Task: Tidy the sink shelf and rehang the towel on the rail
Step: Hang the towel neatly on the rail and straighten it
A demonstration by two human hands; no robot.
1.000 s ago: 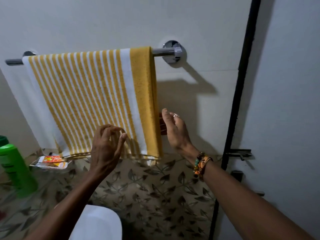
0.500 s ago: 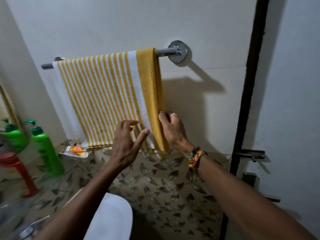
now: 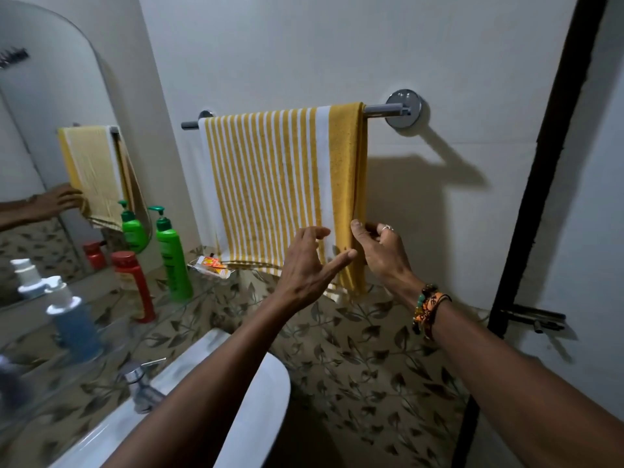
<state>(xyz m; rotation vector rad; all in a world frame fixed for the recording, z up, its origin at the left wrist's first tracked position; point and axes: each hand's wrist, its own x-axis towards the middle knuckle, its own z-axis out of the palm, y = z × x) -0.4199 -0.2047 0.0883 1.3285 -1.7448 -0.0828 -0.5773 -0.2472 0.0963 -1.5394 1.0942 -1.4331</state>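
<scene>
Right grip [image 3: 381, 255] on towel [image 3: 270, 184] edge

Dim light from the upper left casts a hard, dark shadow of the towel rail [image 3: 378, 109] and towel [image 3: 270, 184] rightward across the white wall [image 3: 337, 45]. The near-left blue bottle [image 3: 72, 319] and tap [image 3: 141, 383] are blurred; wide-angle distortion bows the mirror [image 3: 50, 113] and the right-hand black strip [image 3: 540, 163].

The striped towel [image 3: 270, 184] drapes the rail [image 3: 376, 109]; the right hand [image 3: 381, 255] apparently pinches its edge, left hand [image 3: 305, 268] alongside.
</scene>
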